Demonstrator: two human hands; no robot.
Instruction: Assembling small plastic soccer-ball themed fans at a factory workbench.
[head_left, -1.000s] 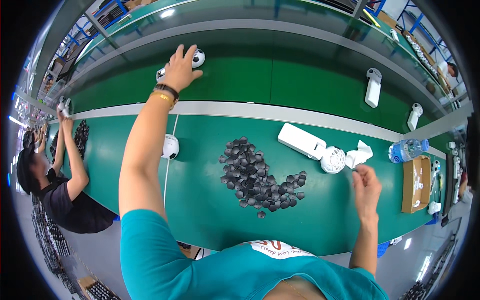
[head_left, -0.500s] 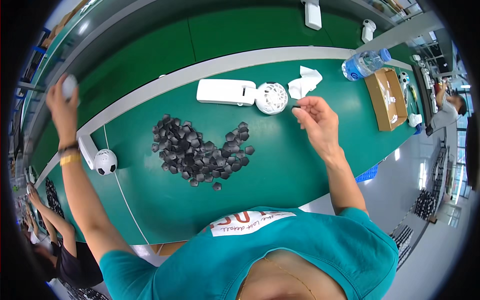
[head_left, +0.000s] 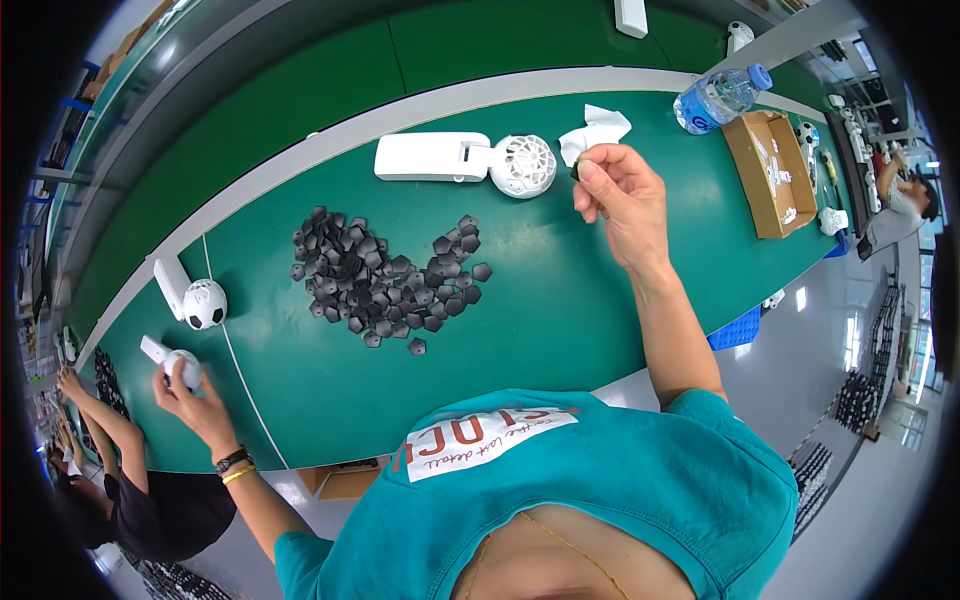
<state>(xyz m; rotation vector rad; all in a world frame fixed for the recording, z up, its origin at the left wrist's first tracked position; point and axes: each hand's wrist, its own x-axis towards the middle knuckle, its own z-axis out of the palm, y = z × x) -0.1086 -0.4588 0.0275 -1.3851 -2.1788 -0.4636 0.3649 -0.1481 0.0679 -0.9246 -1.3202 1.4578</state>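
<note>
My left hand [head_left: 203,412] is at the left side of the table, its fingers curled round the ball head of a white device [head_left: 154,348]. Just beyond it another such device [head_left: 204,304] lies with black pentagon patches on its ball. My right hand [head_left: 630,205] is raised over the table, thumb and fingers pinching a small black piece [head_left: 576,173], probably a pentagon piece, mostly covered by the fingertips. Left of this hand lies a white device [head_left: 430,157] with an openwork ball head [head_left: 524,167]. A heap of black pentagon pieces [head_left: 375,280] spreads across the middle of the table.
Behind my right hand lies a crumpled white tissue [head_left: 596,130]. A water bottle [head_left: 715,100] and an open cardboard box [head_left: 768,175] with small white parts stand at the right. Past the pale rail runs a green belt [head_left: 290,120]. At the left, a co-worker's arm [head_left: 110,430] reaches in.
My left hand has come down from the belt toward me with the white device, onto the table's left side. My right hand keeps its pinch on the black piece. The view has shifted slightly.
</note>
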